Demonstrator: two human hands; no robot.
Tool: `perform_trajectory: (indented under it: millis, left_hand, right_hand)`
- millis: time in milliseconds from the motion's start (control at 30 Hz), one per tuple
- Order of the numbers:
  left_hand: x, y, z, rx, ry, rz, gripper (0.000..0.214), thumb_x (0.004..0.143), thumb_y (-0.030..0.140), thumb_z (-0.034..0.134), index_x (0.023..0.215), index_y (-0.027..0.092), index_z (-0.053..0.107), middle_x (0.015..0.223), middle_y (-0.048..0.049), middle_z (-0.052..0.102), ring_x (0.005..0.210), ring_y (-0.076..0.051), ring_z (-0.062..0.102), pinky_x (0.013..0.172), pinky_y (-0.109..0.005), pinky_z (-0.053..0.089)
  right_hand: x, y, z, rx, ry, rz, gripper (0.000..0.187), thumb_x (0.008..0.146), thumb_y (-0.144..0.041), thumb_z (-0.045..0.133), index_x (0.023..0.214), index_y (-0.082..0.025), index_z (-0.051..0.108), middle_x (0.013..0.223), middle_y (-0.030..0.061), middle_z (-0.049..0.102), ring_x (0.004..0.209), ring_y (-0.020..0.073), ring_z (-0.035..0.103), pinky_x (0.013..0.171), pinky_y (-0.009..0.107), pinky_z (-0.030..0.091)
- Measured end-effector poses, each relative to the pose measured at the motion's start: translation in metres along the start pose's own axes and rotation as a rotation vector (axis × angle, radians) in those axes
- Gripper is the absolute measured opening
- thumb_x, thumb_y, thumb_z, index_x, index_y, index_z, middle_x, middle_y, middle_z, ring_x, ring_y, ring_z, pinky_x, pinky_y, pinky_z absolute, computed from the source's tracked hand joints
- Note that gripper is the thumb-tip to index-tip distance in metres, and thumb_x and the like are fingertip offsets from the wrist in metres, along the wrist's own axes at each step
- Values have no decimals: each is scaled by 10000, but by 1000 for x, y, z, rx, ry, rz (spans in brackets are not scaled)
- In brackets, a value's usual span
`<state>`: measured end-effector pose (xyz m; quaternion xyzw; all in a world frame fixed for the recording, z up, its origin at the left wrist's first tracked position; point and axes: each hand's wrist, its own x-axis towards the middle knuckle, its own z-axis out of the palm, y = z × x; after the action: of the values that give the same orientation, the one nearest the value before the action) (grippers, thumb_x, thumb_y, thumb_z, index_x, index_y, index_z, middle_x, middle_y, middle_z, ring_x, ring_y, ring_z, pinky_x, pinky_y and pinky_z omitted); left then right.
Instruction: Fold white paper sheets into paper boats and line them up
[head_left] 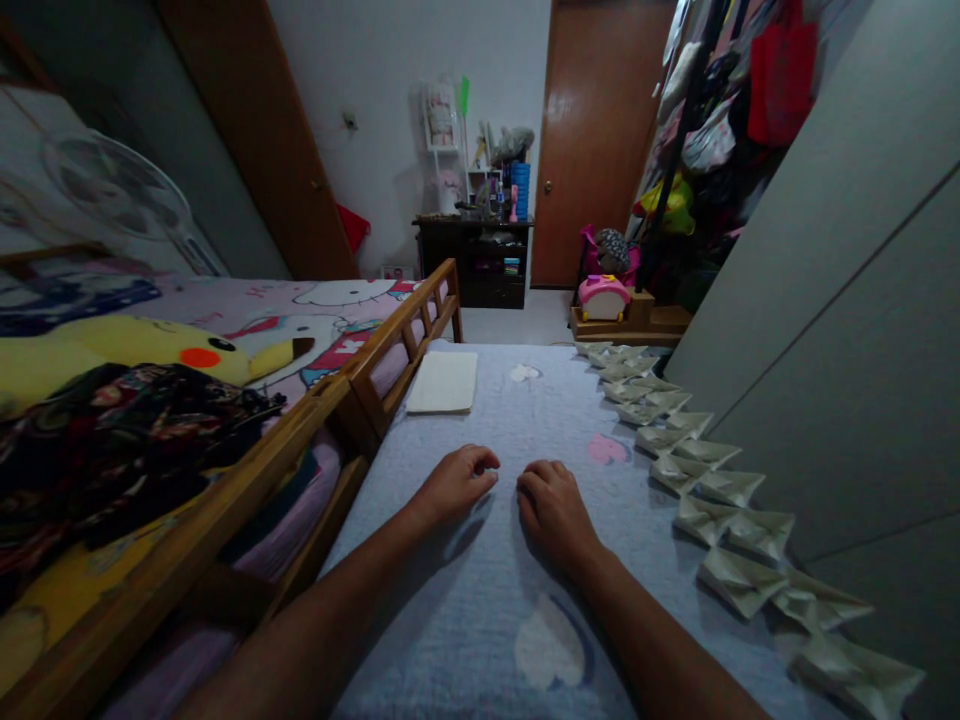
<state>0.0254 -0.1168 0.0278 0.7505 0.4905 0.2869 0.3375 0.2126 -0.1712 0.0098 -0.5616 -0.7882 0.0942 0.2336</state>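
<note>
My left hand (463,481) hovers just over the blue quilted sheet (495,430). Its fingers curve toward the thumb with a gap between them, and nothing is in it. To its right, my right hand (551,498) rests palm down on the sheet, fingers loosely bent, with nothing visible in it; the undersides of its fingers are hidden. Beyond my left hand lies a stack of cream paper sheets (442,382), near the wooden rail. Along the right edge of the bed stand several folded paper boats (742,580) in two rows, apart from both hands.
A wooden bed rail (330,400) runs along the left. Behind it, a second bed holds a yellow plush toy (165,345) and dark patterned cloth (135,430). A pale cabinet (840,330) borders the right side. A dark low shelf (472,265) stands against the far wall.
</note>
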Motion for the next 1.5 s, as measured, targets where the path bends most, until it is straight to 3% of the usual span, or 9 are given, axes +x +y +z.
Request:
perform_trajectory:
  millis: [100, 233, 367, 500, 733, 867, 1267, 1500]
  left_hand:
    - [21, -7, -21, 322, 25, 11, 210, 797, 169, 591, 968, 194, 710, 981, -44, 712, 913, -199, 655, 850, -289, 502]
    - [56, -26, -41, 470, 126, -32, 272, 787, 94, 555, 1010, 162, 696, 1123, -103, 673, 1136, -261, 588, 1051, -371, 407]
    - [80, -49, -45, 562, 162, -83, 359, 779, 136, 604, 1135, 136, 655, 1243, -154, 622, 1208, -325, 537, 1050, -432, 399]
    - [87, -64, -46, 608, 144, -92, 473, 754, 214, 686, 1220, 178, 614, 1277, -129, 615, 1222, -325, 528, 1032, -425, 399]
    - [93, -73, -47, 633, 126, -66, 243, 809, 246, 671, 1043, 184, 689, 1075, -92, 658, 1049, -260, 591, 922, -338, 430]
    - [96, -77, -49, 605, 112, -39, 213, 784, 213, 699, 994, 178, 706, 960, -76, 663, 963, -247, 596, 864, -319, 436]
    - [108, -95, -66, 414, 38, 9, 198, 727, 255, 717, 905, 175, 743, 895, -38, 672, 830, -195, 640, 729, -263, 470]
    - [111, -101, -67, 350, 39, 5, 183, 741, 282, 686, 880, 178, 741, 905, -51, 689, 848, -206, 647, 753, -277, 480]
  right_hand:
    - [0, 3, 6, 10, 30, -7, 140, 884, -109, 574, 913, -173, 695, 1015, 82, 648, 964, 219, 516, 884, 342, 401]
    - [2, 6, 9, 20, 32, -8, 132, 878, -106, 583, 910, -181, 688, 1010, 76, 644, 958, 217, 522, 877, 342, 398]
    - [1, 8, 8, 45, 22, -3, 144, 872, -94, 582, 921, -184, 683, 1015, 72, 642, 958, 220, 518, 872, 343, 395]
    - [1, 9, 8, 73, 19, -1, 161, 856, -75, 585, 927, -184, 679, 1026, 72, 637, 964, 223, 513, 877, 345, 396]
    - [1, 10, 9, 89, 18, -1, 168, 859, -76, 577, 931, -189, 678, 1031, 75, 639, 969, 228, 513, 881, 359, 398]
    - [1, 9, 8, 93, 18, 5, 173, 859, -73, 576, 941, -187, 677, 1043, 75, 638, 975, 230, 510, 885, 365, 400]
    - [0, 8, 7, 89, 15, 23, 184, 850, -71, 579, 948, -194, 675, 1056, 72, 634, 987, 229, 507, 890, 362, 401]
    - [1, 9, 8, 107, 11, 23, 195, 844, -61, 569, 945, -191, 672, 1045, 75, 632, 979, 228, 506, 894, 362, 395]
